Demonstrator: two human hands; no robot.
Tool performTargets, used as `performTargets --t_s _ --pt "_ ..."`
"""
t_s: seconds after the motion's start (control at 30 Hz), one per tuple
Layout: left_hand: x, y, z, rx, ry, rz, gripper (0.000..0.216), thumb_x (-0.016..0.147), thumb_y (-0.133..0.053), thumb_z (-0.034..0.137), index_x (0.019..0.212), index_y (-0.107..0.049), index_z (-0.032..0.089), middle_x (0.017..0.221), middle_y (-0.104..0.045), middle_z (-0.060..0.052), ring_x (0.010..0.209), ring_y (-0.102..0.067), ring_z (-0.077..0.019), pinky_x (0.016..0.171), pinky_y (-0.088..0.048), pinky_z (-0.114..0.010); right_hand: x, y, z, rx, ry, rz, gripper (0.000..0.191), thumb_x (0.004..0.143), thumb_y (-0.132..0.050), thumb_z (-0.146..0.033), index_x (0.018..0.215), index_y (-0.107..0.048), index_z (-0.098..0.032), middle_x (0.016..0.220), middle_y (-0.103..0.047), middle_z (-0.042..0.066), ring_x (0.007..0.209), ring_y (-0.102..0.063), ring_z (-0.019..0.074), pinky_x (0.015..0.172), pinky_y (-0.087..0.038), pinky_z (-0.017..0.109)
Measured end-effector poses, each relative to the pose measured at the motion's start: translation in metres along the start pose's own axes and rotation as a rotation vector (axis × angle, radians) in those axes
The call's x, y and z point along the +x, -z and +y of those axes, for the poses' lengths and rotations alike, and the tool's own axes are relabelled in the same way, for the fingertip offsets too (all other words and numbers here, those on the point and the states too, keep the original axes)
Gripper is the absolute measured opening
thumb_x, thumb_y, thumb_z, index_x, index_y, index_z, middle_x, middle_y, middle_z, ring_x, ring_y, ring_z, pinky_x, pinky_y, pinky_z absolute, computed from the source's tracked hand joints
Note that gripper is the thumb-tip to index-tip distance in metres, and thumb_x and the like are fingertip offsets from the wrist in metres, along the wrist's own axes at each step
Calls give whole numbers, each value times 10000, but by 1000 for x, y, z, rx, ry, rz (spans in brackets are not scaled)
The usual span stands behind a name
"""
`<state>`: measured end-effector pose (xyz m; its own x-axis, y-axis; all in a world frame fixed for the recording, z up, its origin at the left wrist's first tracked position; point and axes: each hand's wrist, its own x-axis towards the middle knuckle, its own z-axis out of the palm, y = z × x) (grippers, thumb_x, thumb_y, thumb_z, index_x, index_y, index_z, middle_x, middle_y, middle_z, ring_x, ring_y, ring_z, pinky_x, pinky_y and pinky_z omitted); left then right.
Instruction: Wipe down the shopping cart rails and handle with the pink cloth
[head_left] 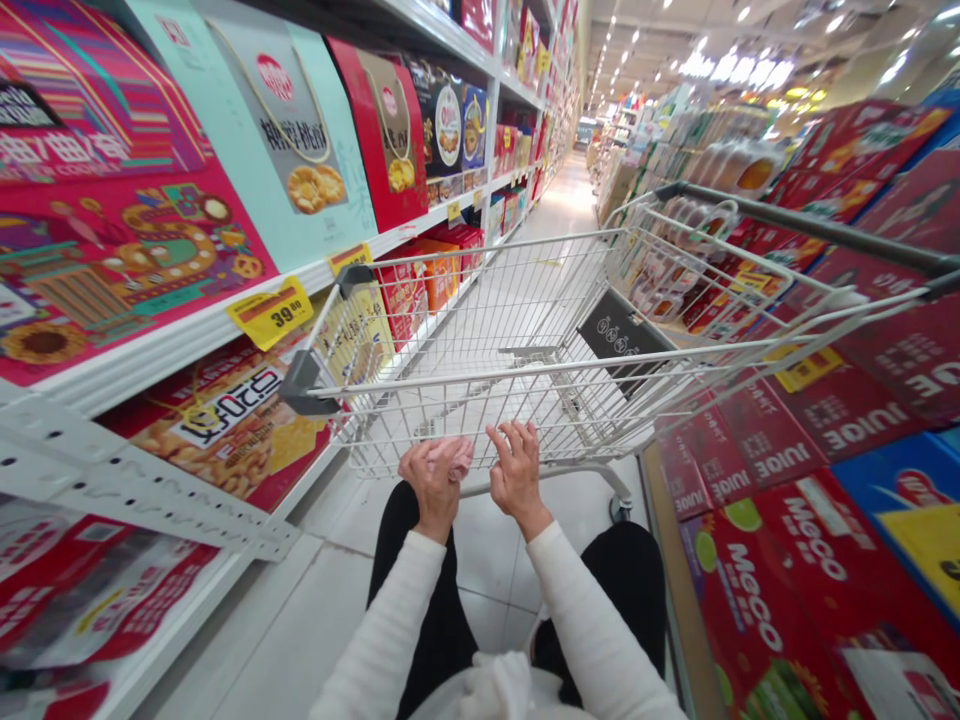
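My left hand is closed around a crumpled pink cloth, which shows above my fingers. It is in front of the near wire side of a metal shopping cart. Close by on the right, my right hand has its fingers bent and spread, with nothing visible in them. Its fingertips are by the cart's lower wires; whether they touch cannot be made out. The cart stands sideways across the aisle, its dark handle bar at the right and grey corner bumpers at the left. Its basket holds no goods.
Shelves at left carry boxed biscuits and a yellow price tag. Close on the right are stacked red drink cartons on a low platform. The tiled aisle floor runs on beyond the cart. My bent knees are below it.
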<state>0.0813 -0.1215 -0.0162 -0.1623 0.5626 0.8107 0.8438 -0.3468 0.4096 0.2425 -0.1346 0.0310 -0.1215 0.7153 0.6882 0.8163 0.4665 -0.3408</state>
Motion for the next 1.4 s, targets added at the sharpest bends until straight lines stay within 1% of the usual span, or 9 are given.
performTargets --t_s 0.1,0.3,0.53,0.73,0.83,1.0,1.2,1.27,1.4 --pt "-2 -4 0 -15 -27 -4 208 936 -624 265 1085 -769 274 1134 -562 -110 1139 -494 -271 1022 -355 -448 -2 -1 -1 -9 -9 -1 654 759 -451 -129 1403 -546 -195 1343 -567 106 1384 -393 291 1233 -254 611" --pt "-51 -3 -9 39 -31 -157 220 965 -572 259 1056 -771 285 1103 -641 -97 1088 -526 -245 968 -377 -412 -2 -1 0 12 -1 4 642 767 -443 -133 1399 -543 -186 1342 -569 110 1380 -396 289 1231 -260 607" --pt "-10 -6 -8 2 3 -14 197 946 -609 295 1044 -778 271 1117 -576 -108 1141 -492 -262 1031 -364 -455 -2 0 0 -4 28 31 617 778 -438 -126 1381 -559 -159 1332 -566 118 1375 -384 288 1235 -256 590" --pt "-30 -1 -7 -16 -78 -78 228 962 -577 253 1100 -754 293 1117 -596 -103 1073 -512 -257 973 -377 -458 -3 0 0 7 6 9 645 767 -453 -130 1404 -546 -168 1352 -562 115 1388 -374 286 1238 -252 592" --pt "-24 7 -10 10 3 -12 231 975 -553 305 1062 -761 257 1089 -567 -108 1067 -509 -265 972 -385 -474 -4 2 1 3 5 -12 662 759 -467 -134 1415 -541 -169 1357 -559 117 1385 -377 288 1238 -254 593" --pt "10 15 -5 25 110 120 291 960 -570 409 1005 -753 188 1096 -508 -124 1072 -495 -263 975 -411 -469 -5 1 1 -6 12 -14 673 755 -479 -137 1425 -537 -180 1359 -557 116 1389 -374 294 1235 -256 595" --pt "10 1 28 -118 -137 -39 214 964 -563 364 964 -744 250 1071 -528 -82 1085 -493 -240 982 -404 -426 -6 2 0 5 23 28 616 779 -459 -141 1385 -558 -171 1341 -565 125 1375 -386 297 1225 -260 598" --pt "20 7 27 -119 -54 46 184 953 -558 305 1000 -727 248 1087 -507 -87 1084 -483 -247 988 -408 -451 -6 5 1 -9 30 9 632 778 -457 -136 1403 -541 -173 1347 -564 120 1378 -385 290 1230 -257 591" --pt "55 32 9 -65 211 355 199 924 -501 226 1063 -643 221 1147 -440 -111 1089 -476 -257 986 -452 -499 -7 8 0 -23 52 -21 674 773 -450 -127 1443 -501 -184 1377 -546 108 1393 -380 274 1243 -251 578"
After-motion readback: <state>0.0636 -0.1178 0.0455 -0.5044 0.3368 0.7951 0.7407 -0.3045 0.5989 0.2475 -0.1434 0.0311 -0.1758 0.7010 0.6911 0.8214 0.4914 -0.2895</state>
